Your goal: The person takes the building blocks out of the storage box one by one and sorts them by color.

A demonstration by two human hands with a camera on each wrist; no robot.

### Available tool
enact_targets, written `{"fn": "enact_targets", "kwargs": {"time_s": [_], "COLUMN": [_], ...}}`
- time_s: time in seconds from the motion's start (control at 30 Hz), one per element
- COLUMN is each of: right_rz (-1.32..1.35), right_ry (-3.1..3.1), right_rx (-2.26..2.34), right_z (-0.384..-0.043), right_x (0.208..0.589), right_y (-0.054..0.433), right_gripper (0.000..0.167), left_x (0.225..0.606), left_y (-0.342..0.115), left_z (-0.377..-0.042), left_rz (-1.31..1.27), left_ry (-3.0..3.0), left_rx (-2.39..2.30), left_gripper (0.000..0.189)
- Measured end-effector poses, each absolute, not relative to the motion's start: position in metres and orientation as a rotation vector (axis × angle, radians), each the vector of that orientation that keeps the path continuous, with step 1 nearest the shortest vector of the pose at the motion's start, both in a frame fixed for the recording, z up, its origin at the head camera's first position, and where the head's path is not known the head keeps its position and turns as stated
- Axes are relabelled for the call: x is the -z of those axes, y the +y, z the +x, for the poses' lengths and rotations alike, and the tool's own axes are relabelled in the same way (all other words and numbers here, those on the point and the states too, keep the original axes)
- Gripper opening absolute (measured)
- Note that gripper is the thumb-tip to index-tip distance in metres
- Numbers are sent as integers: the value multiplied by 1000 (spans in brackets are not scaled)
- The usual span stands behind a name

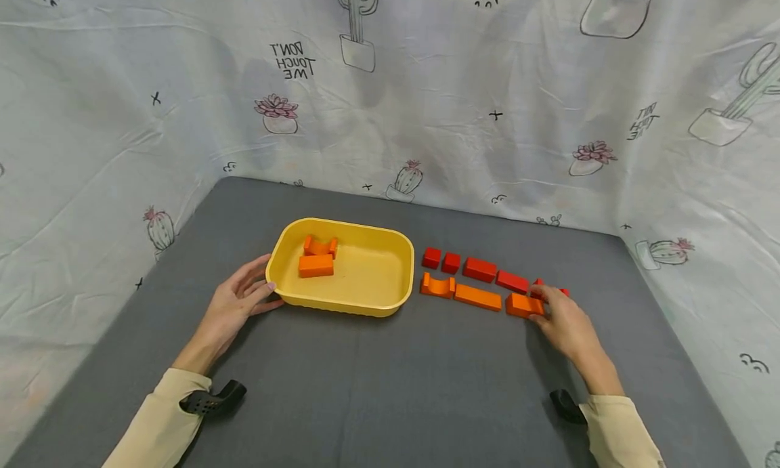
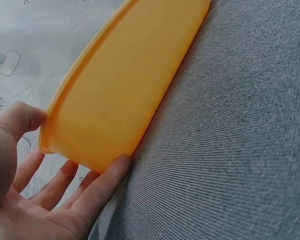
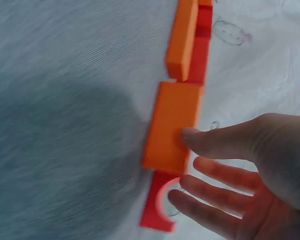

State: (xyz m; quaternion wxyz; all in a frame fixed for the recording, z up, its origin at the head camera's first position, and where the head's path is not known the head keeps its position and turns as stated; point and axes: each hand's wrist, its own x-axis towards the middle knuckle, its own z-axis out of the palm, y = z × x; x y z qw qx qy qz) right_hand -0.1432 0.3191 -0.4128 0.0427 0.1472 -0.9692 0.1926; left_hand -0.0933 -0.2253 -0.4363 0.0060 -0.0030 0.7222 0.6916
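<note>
At the left end of a yellow plastic bin (image 1: 365, 308), my left hand (image 1: 234, 302) has its thumb at the rim and its fingers spread along the outer wall. Inside lie an orange rectangular block (image 1: 315, 266) and an orange arch block (image 1: 319, 246). Over on the right, my right hand (image 1: 567, 322) holds the end of another orange rectangular block (image 1: 521, 306) between thumb and fingers. In the right wrist view the thumb (image 3: 210, 140) overlaps that block's edge, and three fingers lie apart beside it. A red arch block (image 3: 150, 210) shows past its end.
Left of the right hand stand an orange arch block (image 1: 435, 287) and a long orange block (image 1: 478, 297). Behind them runs a row of red blocks (image 1: 479, 269). Grey cloth (image 1: 365, 387) covers the table; a patterned white curtain (image 1: 426, 102) rises behind.
</note>
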Motion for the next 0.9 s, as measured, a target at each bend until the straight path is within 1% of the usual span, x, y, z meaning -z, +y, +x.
{"fn": "enact_targets", "kwargs": {"time_s": [0.1,0.23,0.33,0.47,0.6,0.7,0.9], "right_rz": [432,498,612,819,1006,1112,1180], "right_ry": [-2920,-2860,-2830,-2804,-2802,-2821,-2886], "right_rx": [-522,-567,-661,-790,-838,-871,-901], "right_z": [-141,-140,-143,-152,-160,-164,-173], "right_x": [401,388,378,369,369,374,383], "right_y": [306,274,240,182,122,87,46], "right_gripper": [41,36,33,32,33,32,34], "left_x": [435,436,436,435,433,434,437], "left_y": [-224,-224,-224,-227,-229,-228,-225], "left_z": [-95,-95,-94,-92,-91,-90,-93], "left_rz": [-26,-45,-44,-46,-33,-27,-2], "left_ry": [2269,2282,2290,2310,2293,2278,2265], "left_rx": [-2147,-2134,-2128,-2136,-2159,-2159,-2156], "left_gripper": [63,64,64,62,63,64,63]}}
